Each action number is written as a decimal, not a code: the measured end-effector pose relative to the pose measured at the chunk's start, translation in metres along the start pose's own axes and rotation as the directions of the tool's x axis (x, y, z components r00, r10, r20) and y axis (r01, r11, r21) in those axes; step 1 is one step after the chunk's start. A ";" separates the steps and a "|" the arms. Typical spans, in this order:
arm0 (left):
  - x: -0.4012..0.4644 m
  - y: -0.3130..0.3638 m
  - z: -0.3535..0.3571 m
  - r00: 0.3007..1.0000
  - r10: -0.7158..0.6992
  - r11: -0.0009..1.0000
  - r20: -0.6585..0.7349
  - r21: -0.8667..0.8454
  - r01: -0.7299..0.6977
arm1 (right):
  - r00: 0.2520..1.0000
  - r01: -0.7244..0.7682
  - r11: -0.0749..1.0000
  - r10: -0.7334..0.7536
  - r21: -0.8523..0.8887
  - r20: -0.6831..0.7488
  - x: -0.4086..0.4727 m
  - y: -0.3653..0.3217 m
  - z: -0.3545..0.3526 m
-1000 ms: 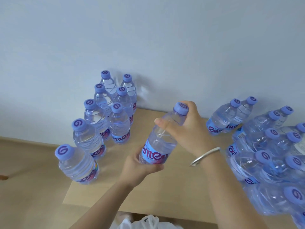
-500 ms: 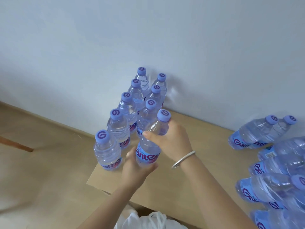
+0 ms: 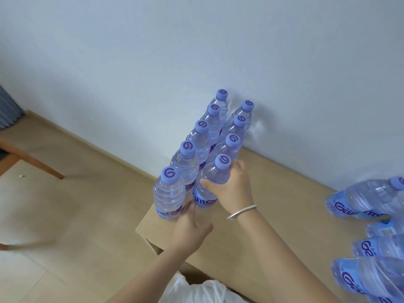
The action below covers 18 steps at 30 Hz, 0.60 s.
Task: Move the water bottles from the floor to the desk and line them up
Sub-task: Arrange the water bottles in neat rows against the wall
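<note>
Several clear water bottles with purple caps stand in two rows (image 3: 197, 136) at the left end of the light wooden desk (image 3: 284, 206), running back to the wall. My right hand (image 3: 231, 189), with a silver bracelet on the wrist, grips the upper body of a bottle (image 3: 213, 180) standing upright at the front of the right row. My left hand (image 3: 192, 224) rests just below that bottle's base, fingers spread, touching or nearly touching its label. The front bottle of the left row (image 3: 169, 193) stands at the desk's corner.
A pile of bottles (image 3: 371, 215) lies on its side at the desk's right end. A white plastic bag (image 3: 203, 289) sits below the desk's front edge. A wooden chair leg (image 3: 37, 165) crosses the floor at left. The white wall is directly behind the rows.
The held bottle has gone from tilted above the desk to upright in the right row. My left hand has slipped off its base and opened. The view has swung left.
</note>
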<state>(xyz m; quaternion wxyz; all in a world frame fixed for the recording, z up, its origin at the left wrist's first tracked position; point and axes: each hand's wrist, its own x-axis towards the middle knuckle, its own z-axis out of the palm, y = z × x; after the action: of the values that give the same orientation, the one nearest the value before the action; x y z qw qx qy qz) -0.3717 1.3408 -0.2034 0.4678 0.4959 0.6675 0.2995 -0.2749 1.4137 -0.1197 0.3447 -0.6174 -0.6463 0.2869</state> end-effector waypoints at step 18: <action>0.011 -0.003 0.009 0.998 -0.050 0.998 -0.023 -0.028 0.050 | 0.988 0.156 0.988 -0.156 -0.010 0.012 0.003 0.018 0.006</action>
<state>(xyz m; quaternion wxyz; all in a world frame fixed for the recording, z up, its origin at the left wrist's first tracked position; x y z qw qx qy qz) -0.3649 1.3495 -0.2129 0.4737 0.4690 0.6812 0.3027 -0.2694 1.4183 -0.1374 0.3593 -0.5652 -0.6960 0.2588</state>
